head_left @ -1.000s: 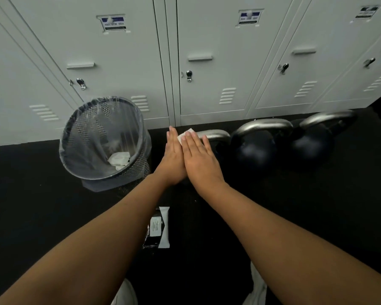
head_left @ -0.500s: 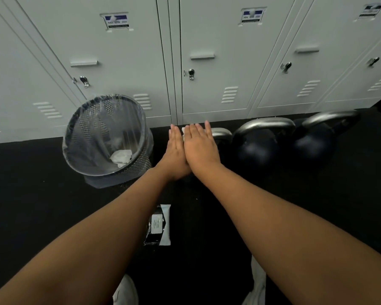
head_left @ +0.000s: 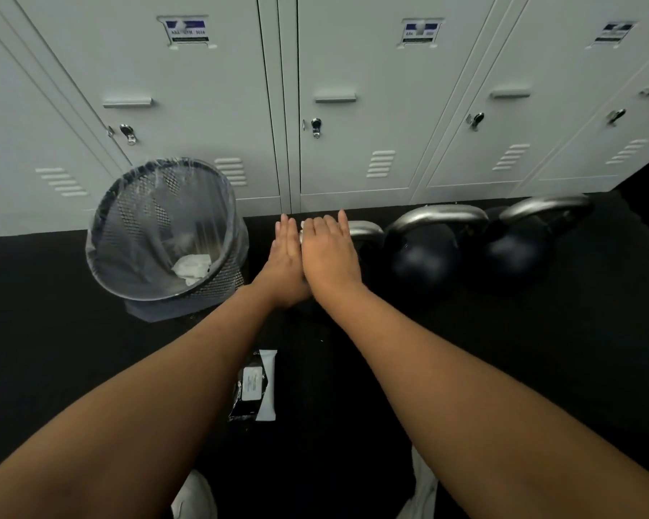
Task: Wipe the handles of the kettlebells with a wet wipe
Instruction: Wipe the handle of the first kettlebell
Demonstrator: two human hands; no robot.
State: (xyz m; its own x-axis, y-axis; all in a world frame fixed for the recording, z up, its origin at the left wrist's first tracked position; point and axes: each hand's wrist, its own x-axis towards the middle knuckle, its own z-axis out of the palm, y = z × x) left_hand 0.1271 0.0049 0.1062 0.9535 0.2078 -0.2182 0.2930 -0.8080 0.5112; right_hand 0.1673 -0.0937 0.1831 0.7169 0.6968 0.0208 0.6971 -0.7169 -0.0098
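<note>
Three dark kettlebells with silver handles stand in a row on the black floor by the lockers. Of the left one only the handle (head_left: pixel 366 231) shows past my hands; the middle one (head_left: pixel 426 258) and the right one (head_left: pixel 517 252) are in full view. My left hand (head_left: pixel 285 264) and my right hand (head_left: pixel 328 252) are pressed flat together, fingers straight, just left of that left handle. A white wet wipe (head_left: pixel 302 230) is squeezed between the palms, and only a sliver shows near the fingertips.
A mesh waste bin (head_left: pixel 135 226) with a clear liner stands left of my hands, with a crumpled used wipe (head_left: pixel 192 267) inside. A pack of wipes (head_left: pixel 256 385) lies on the floor between my forearms. Grey lockers (head_left: pixel 353 69) close off the back.
My pressed hands have slid slightly forward toward the lockers, the right palm moving over the left. Less of the wipe shows between them than before.
</note>
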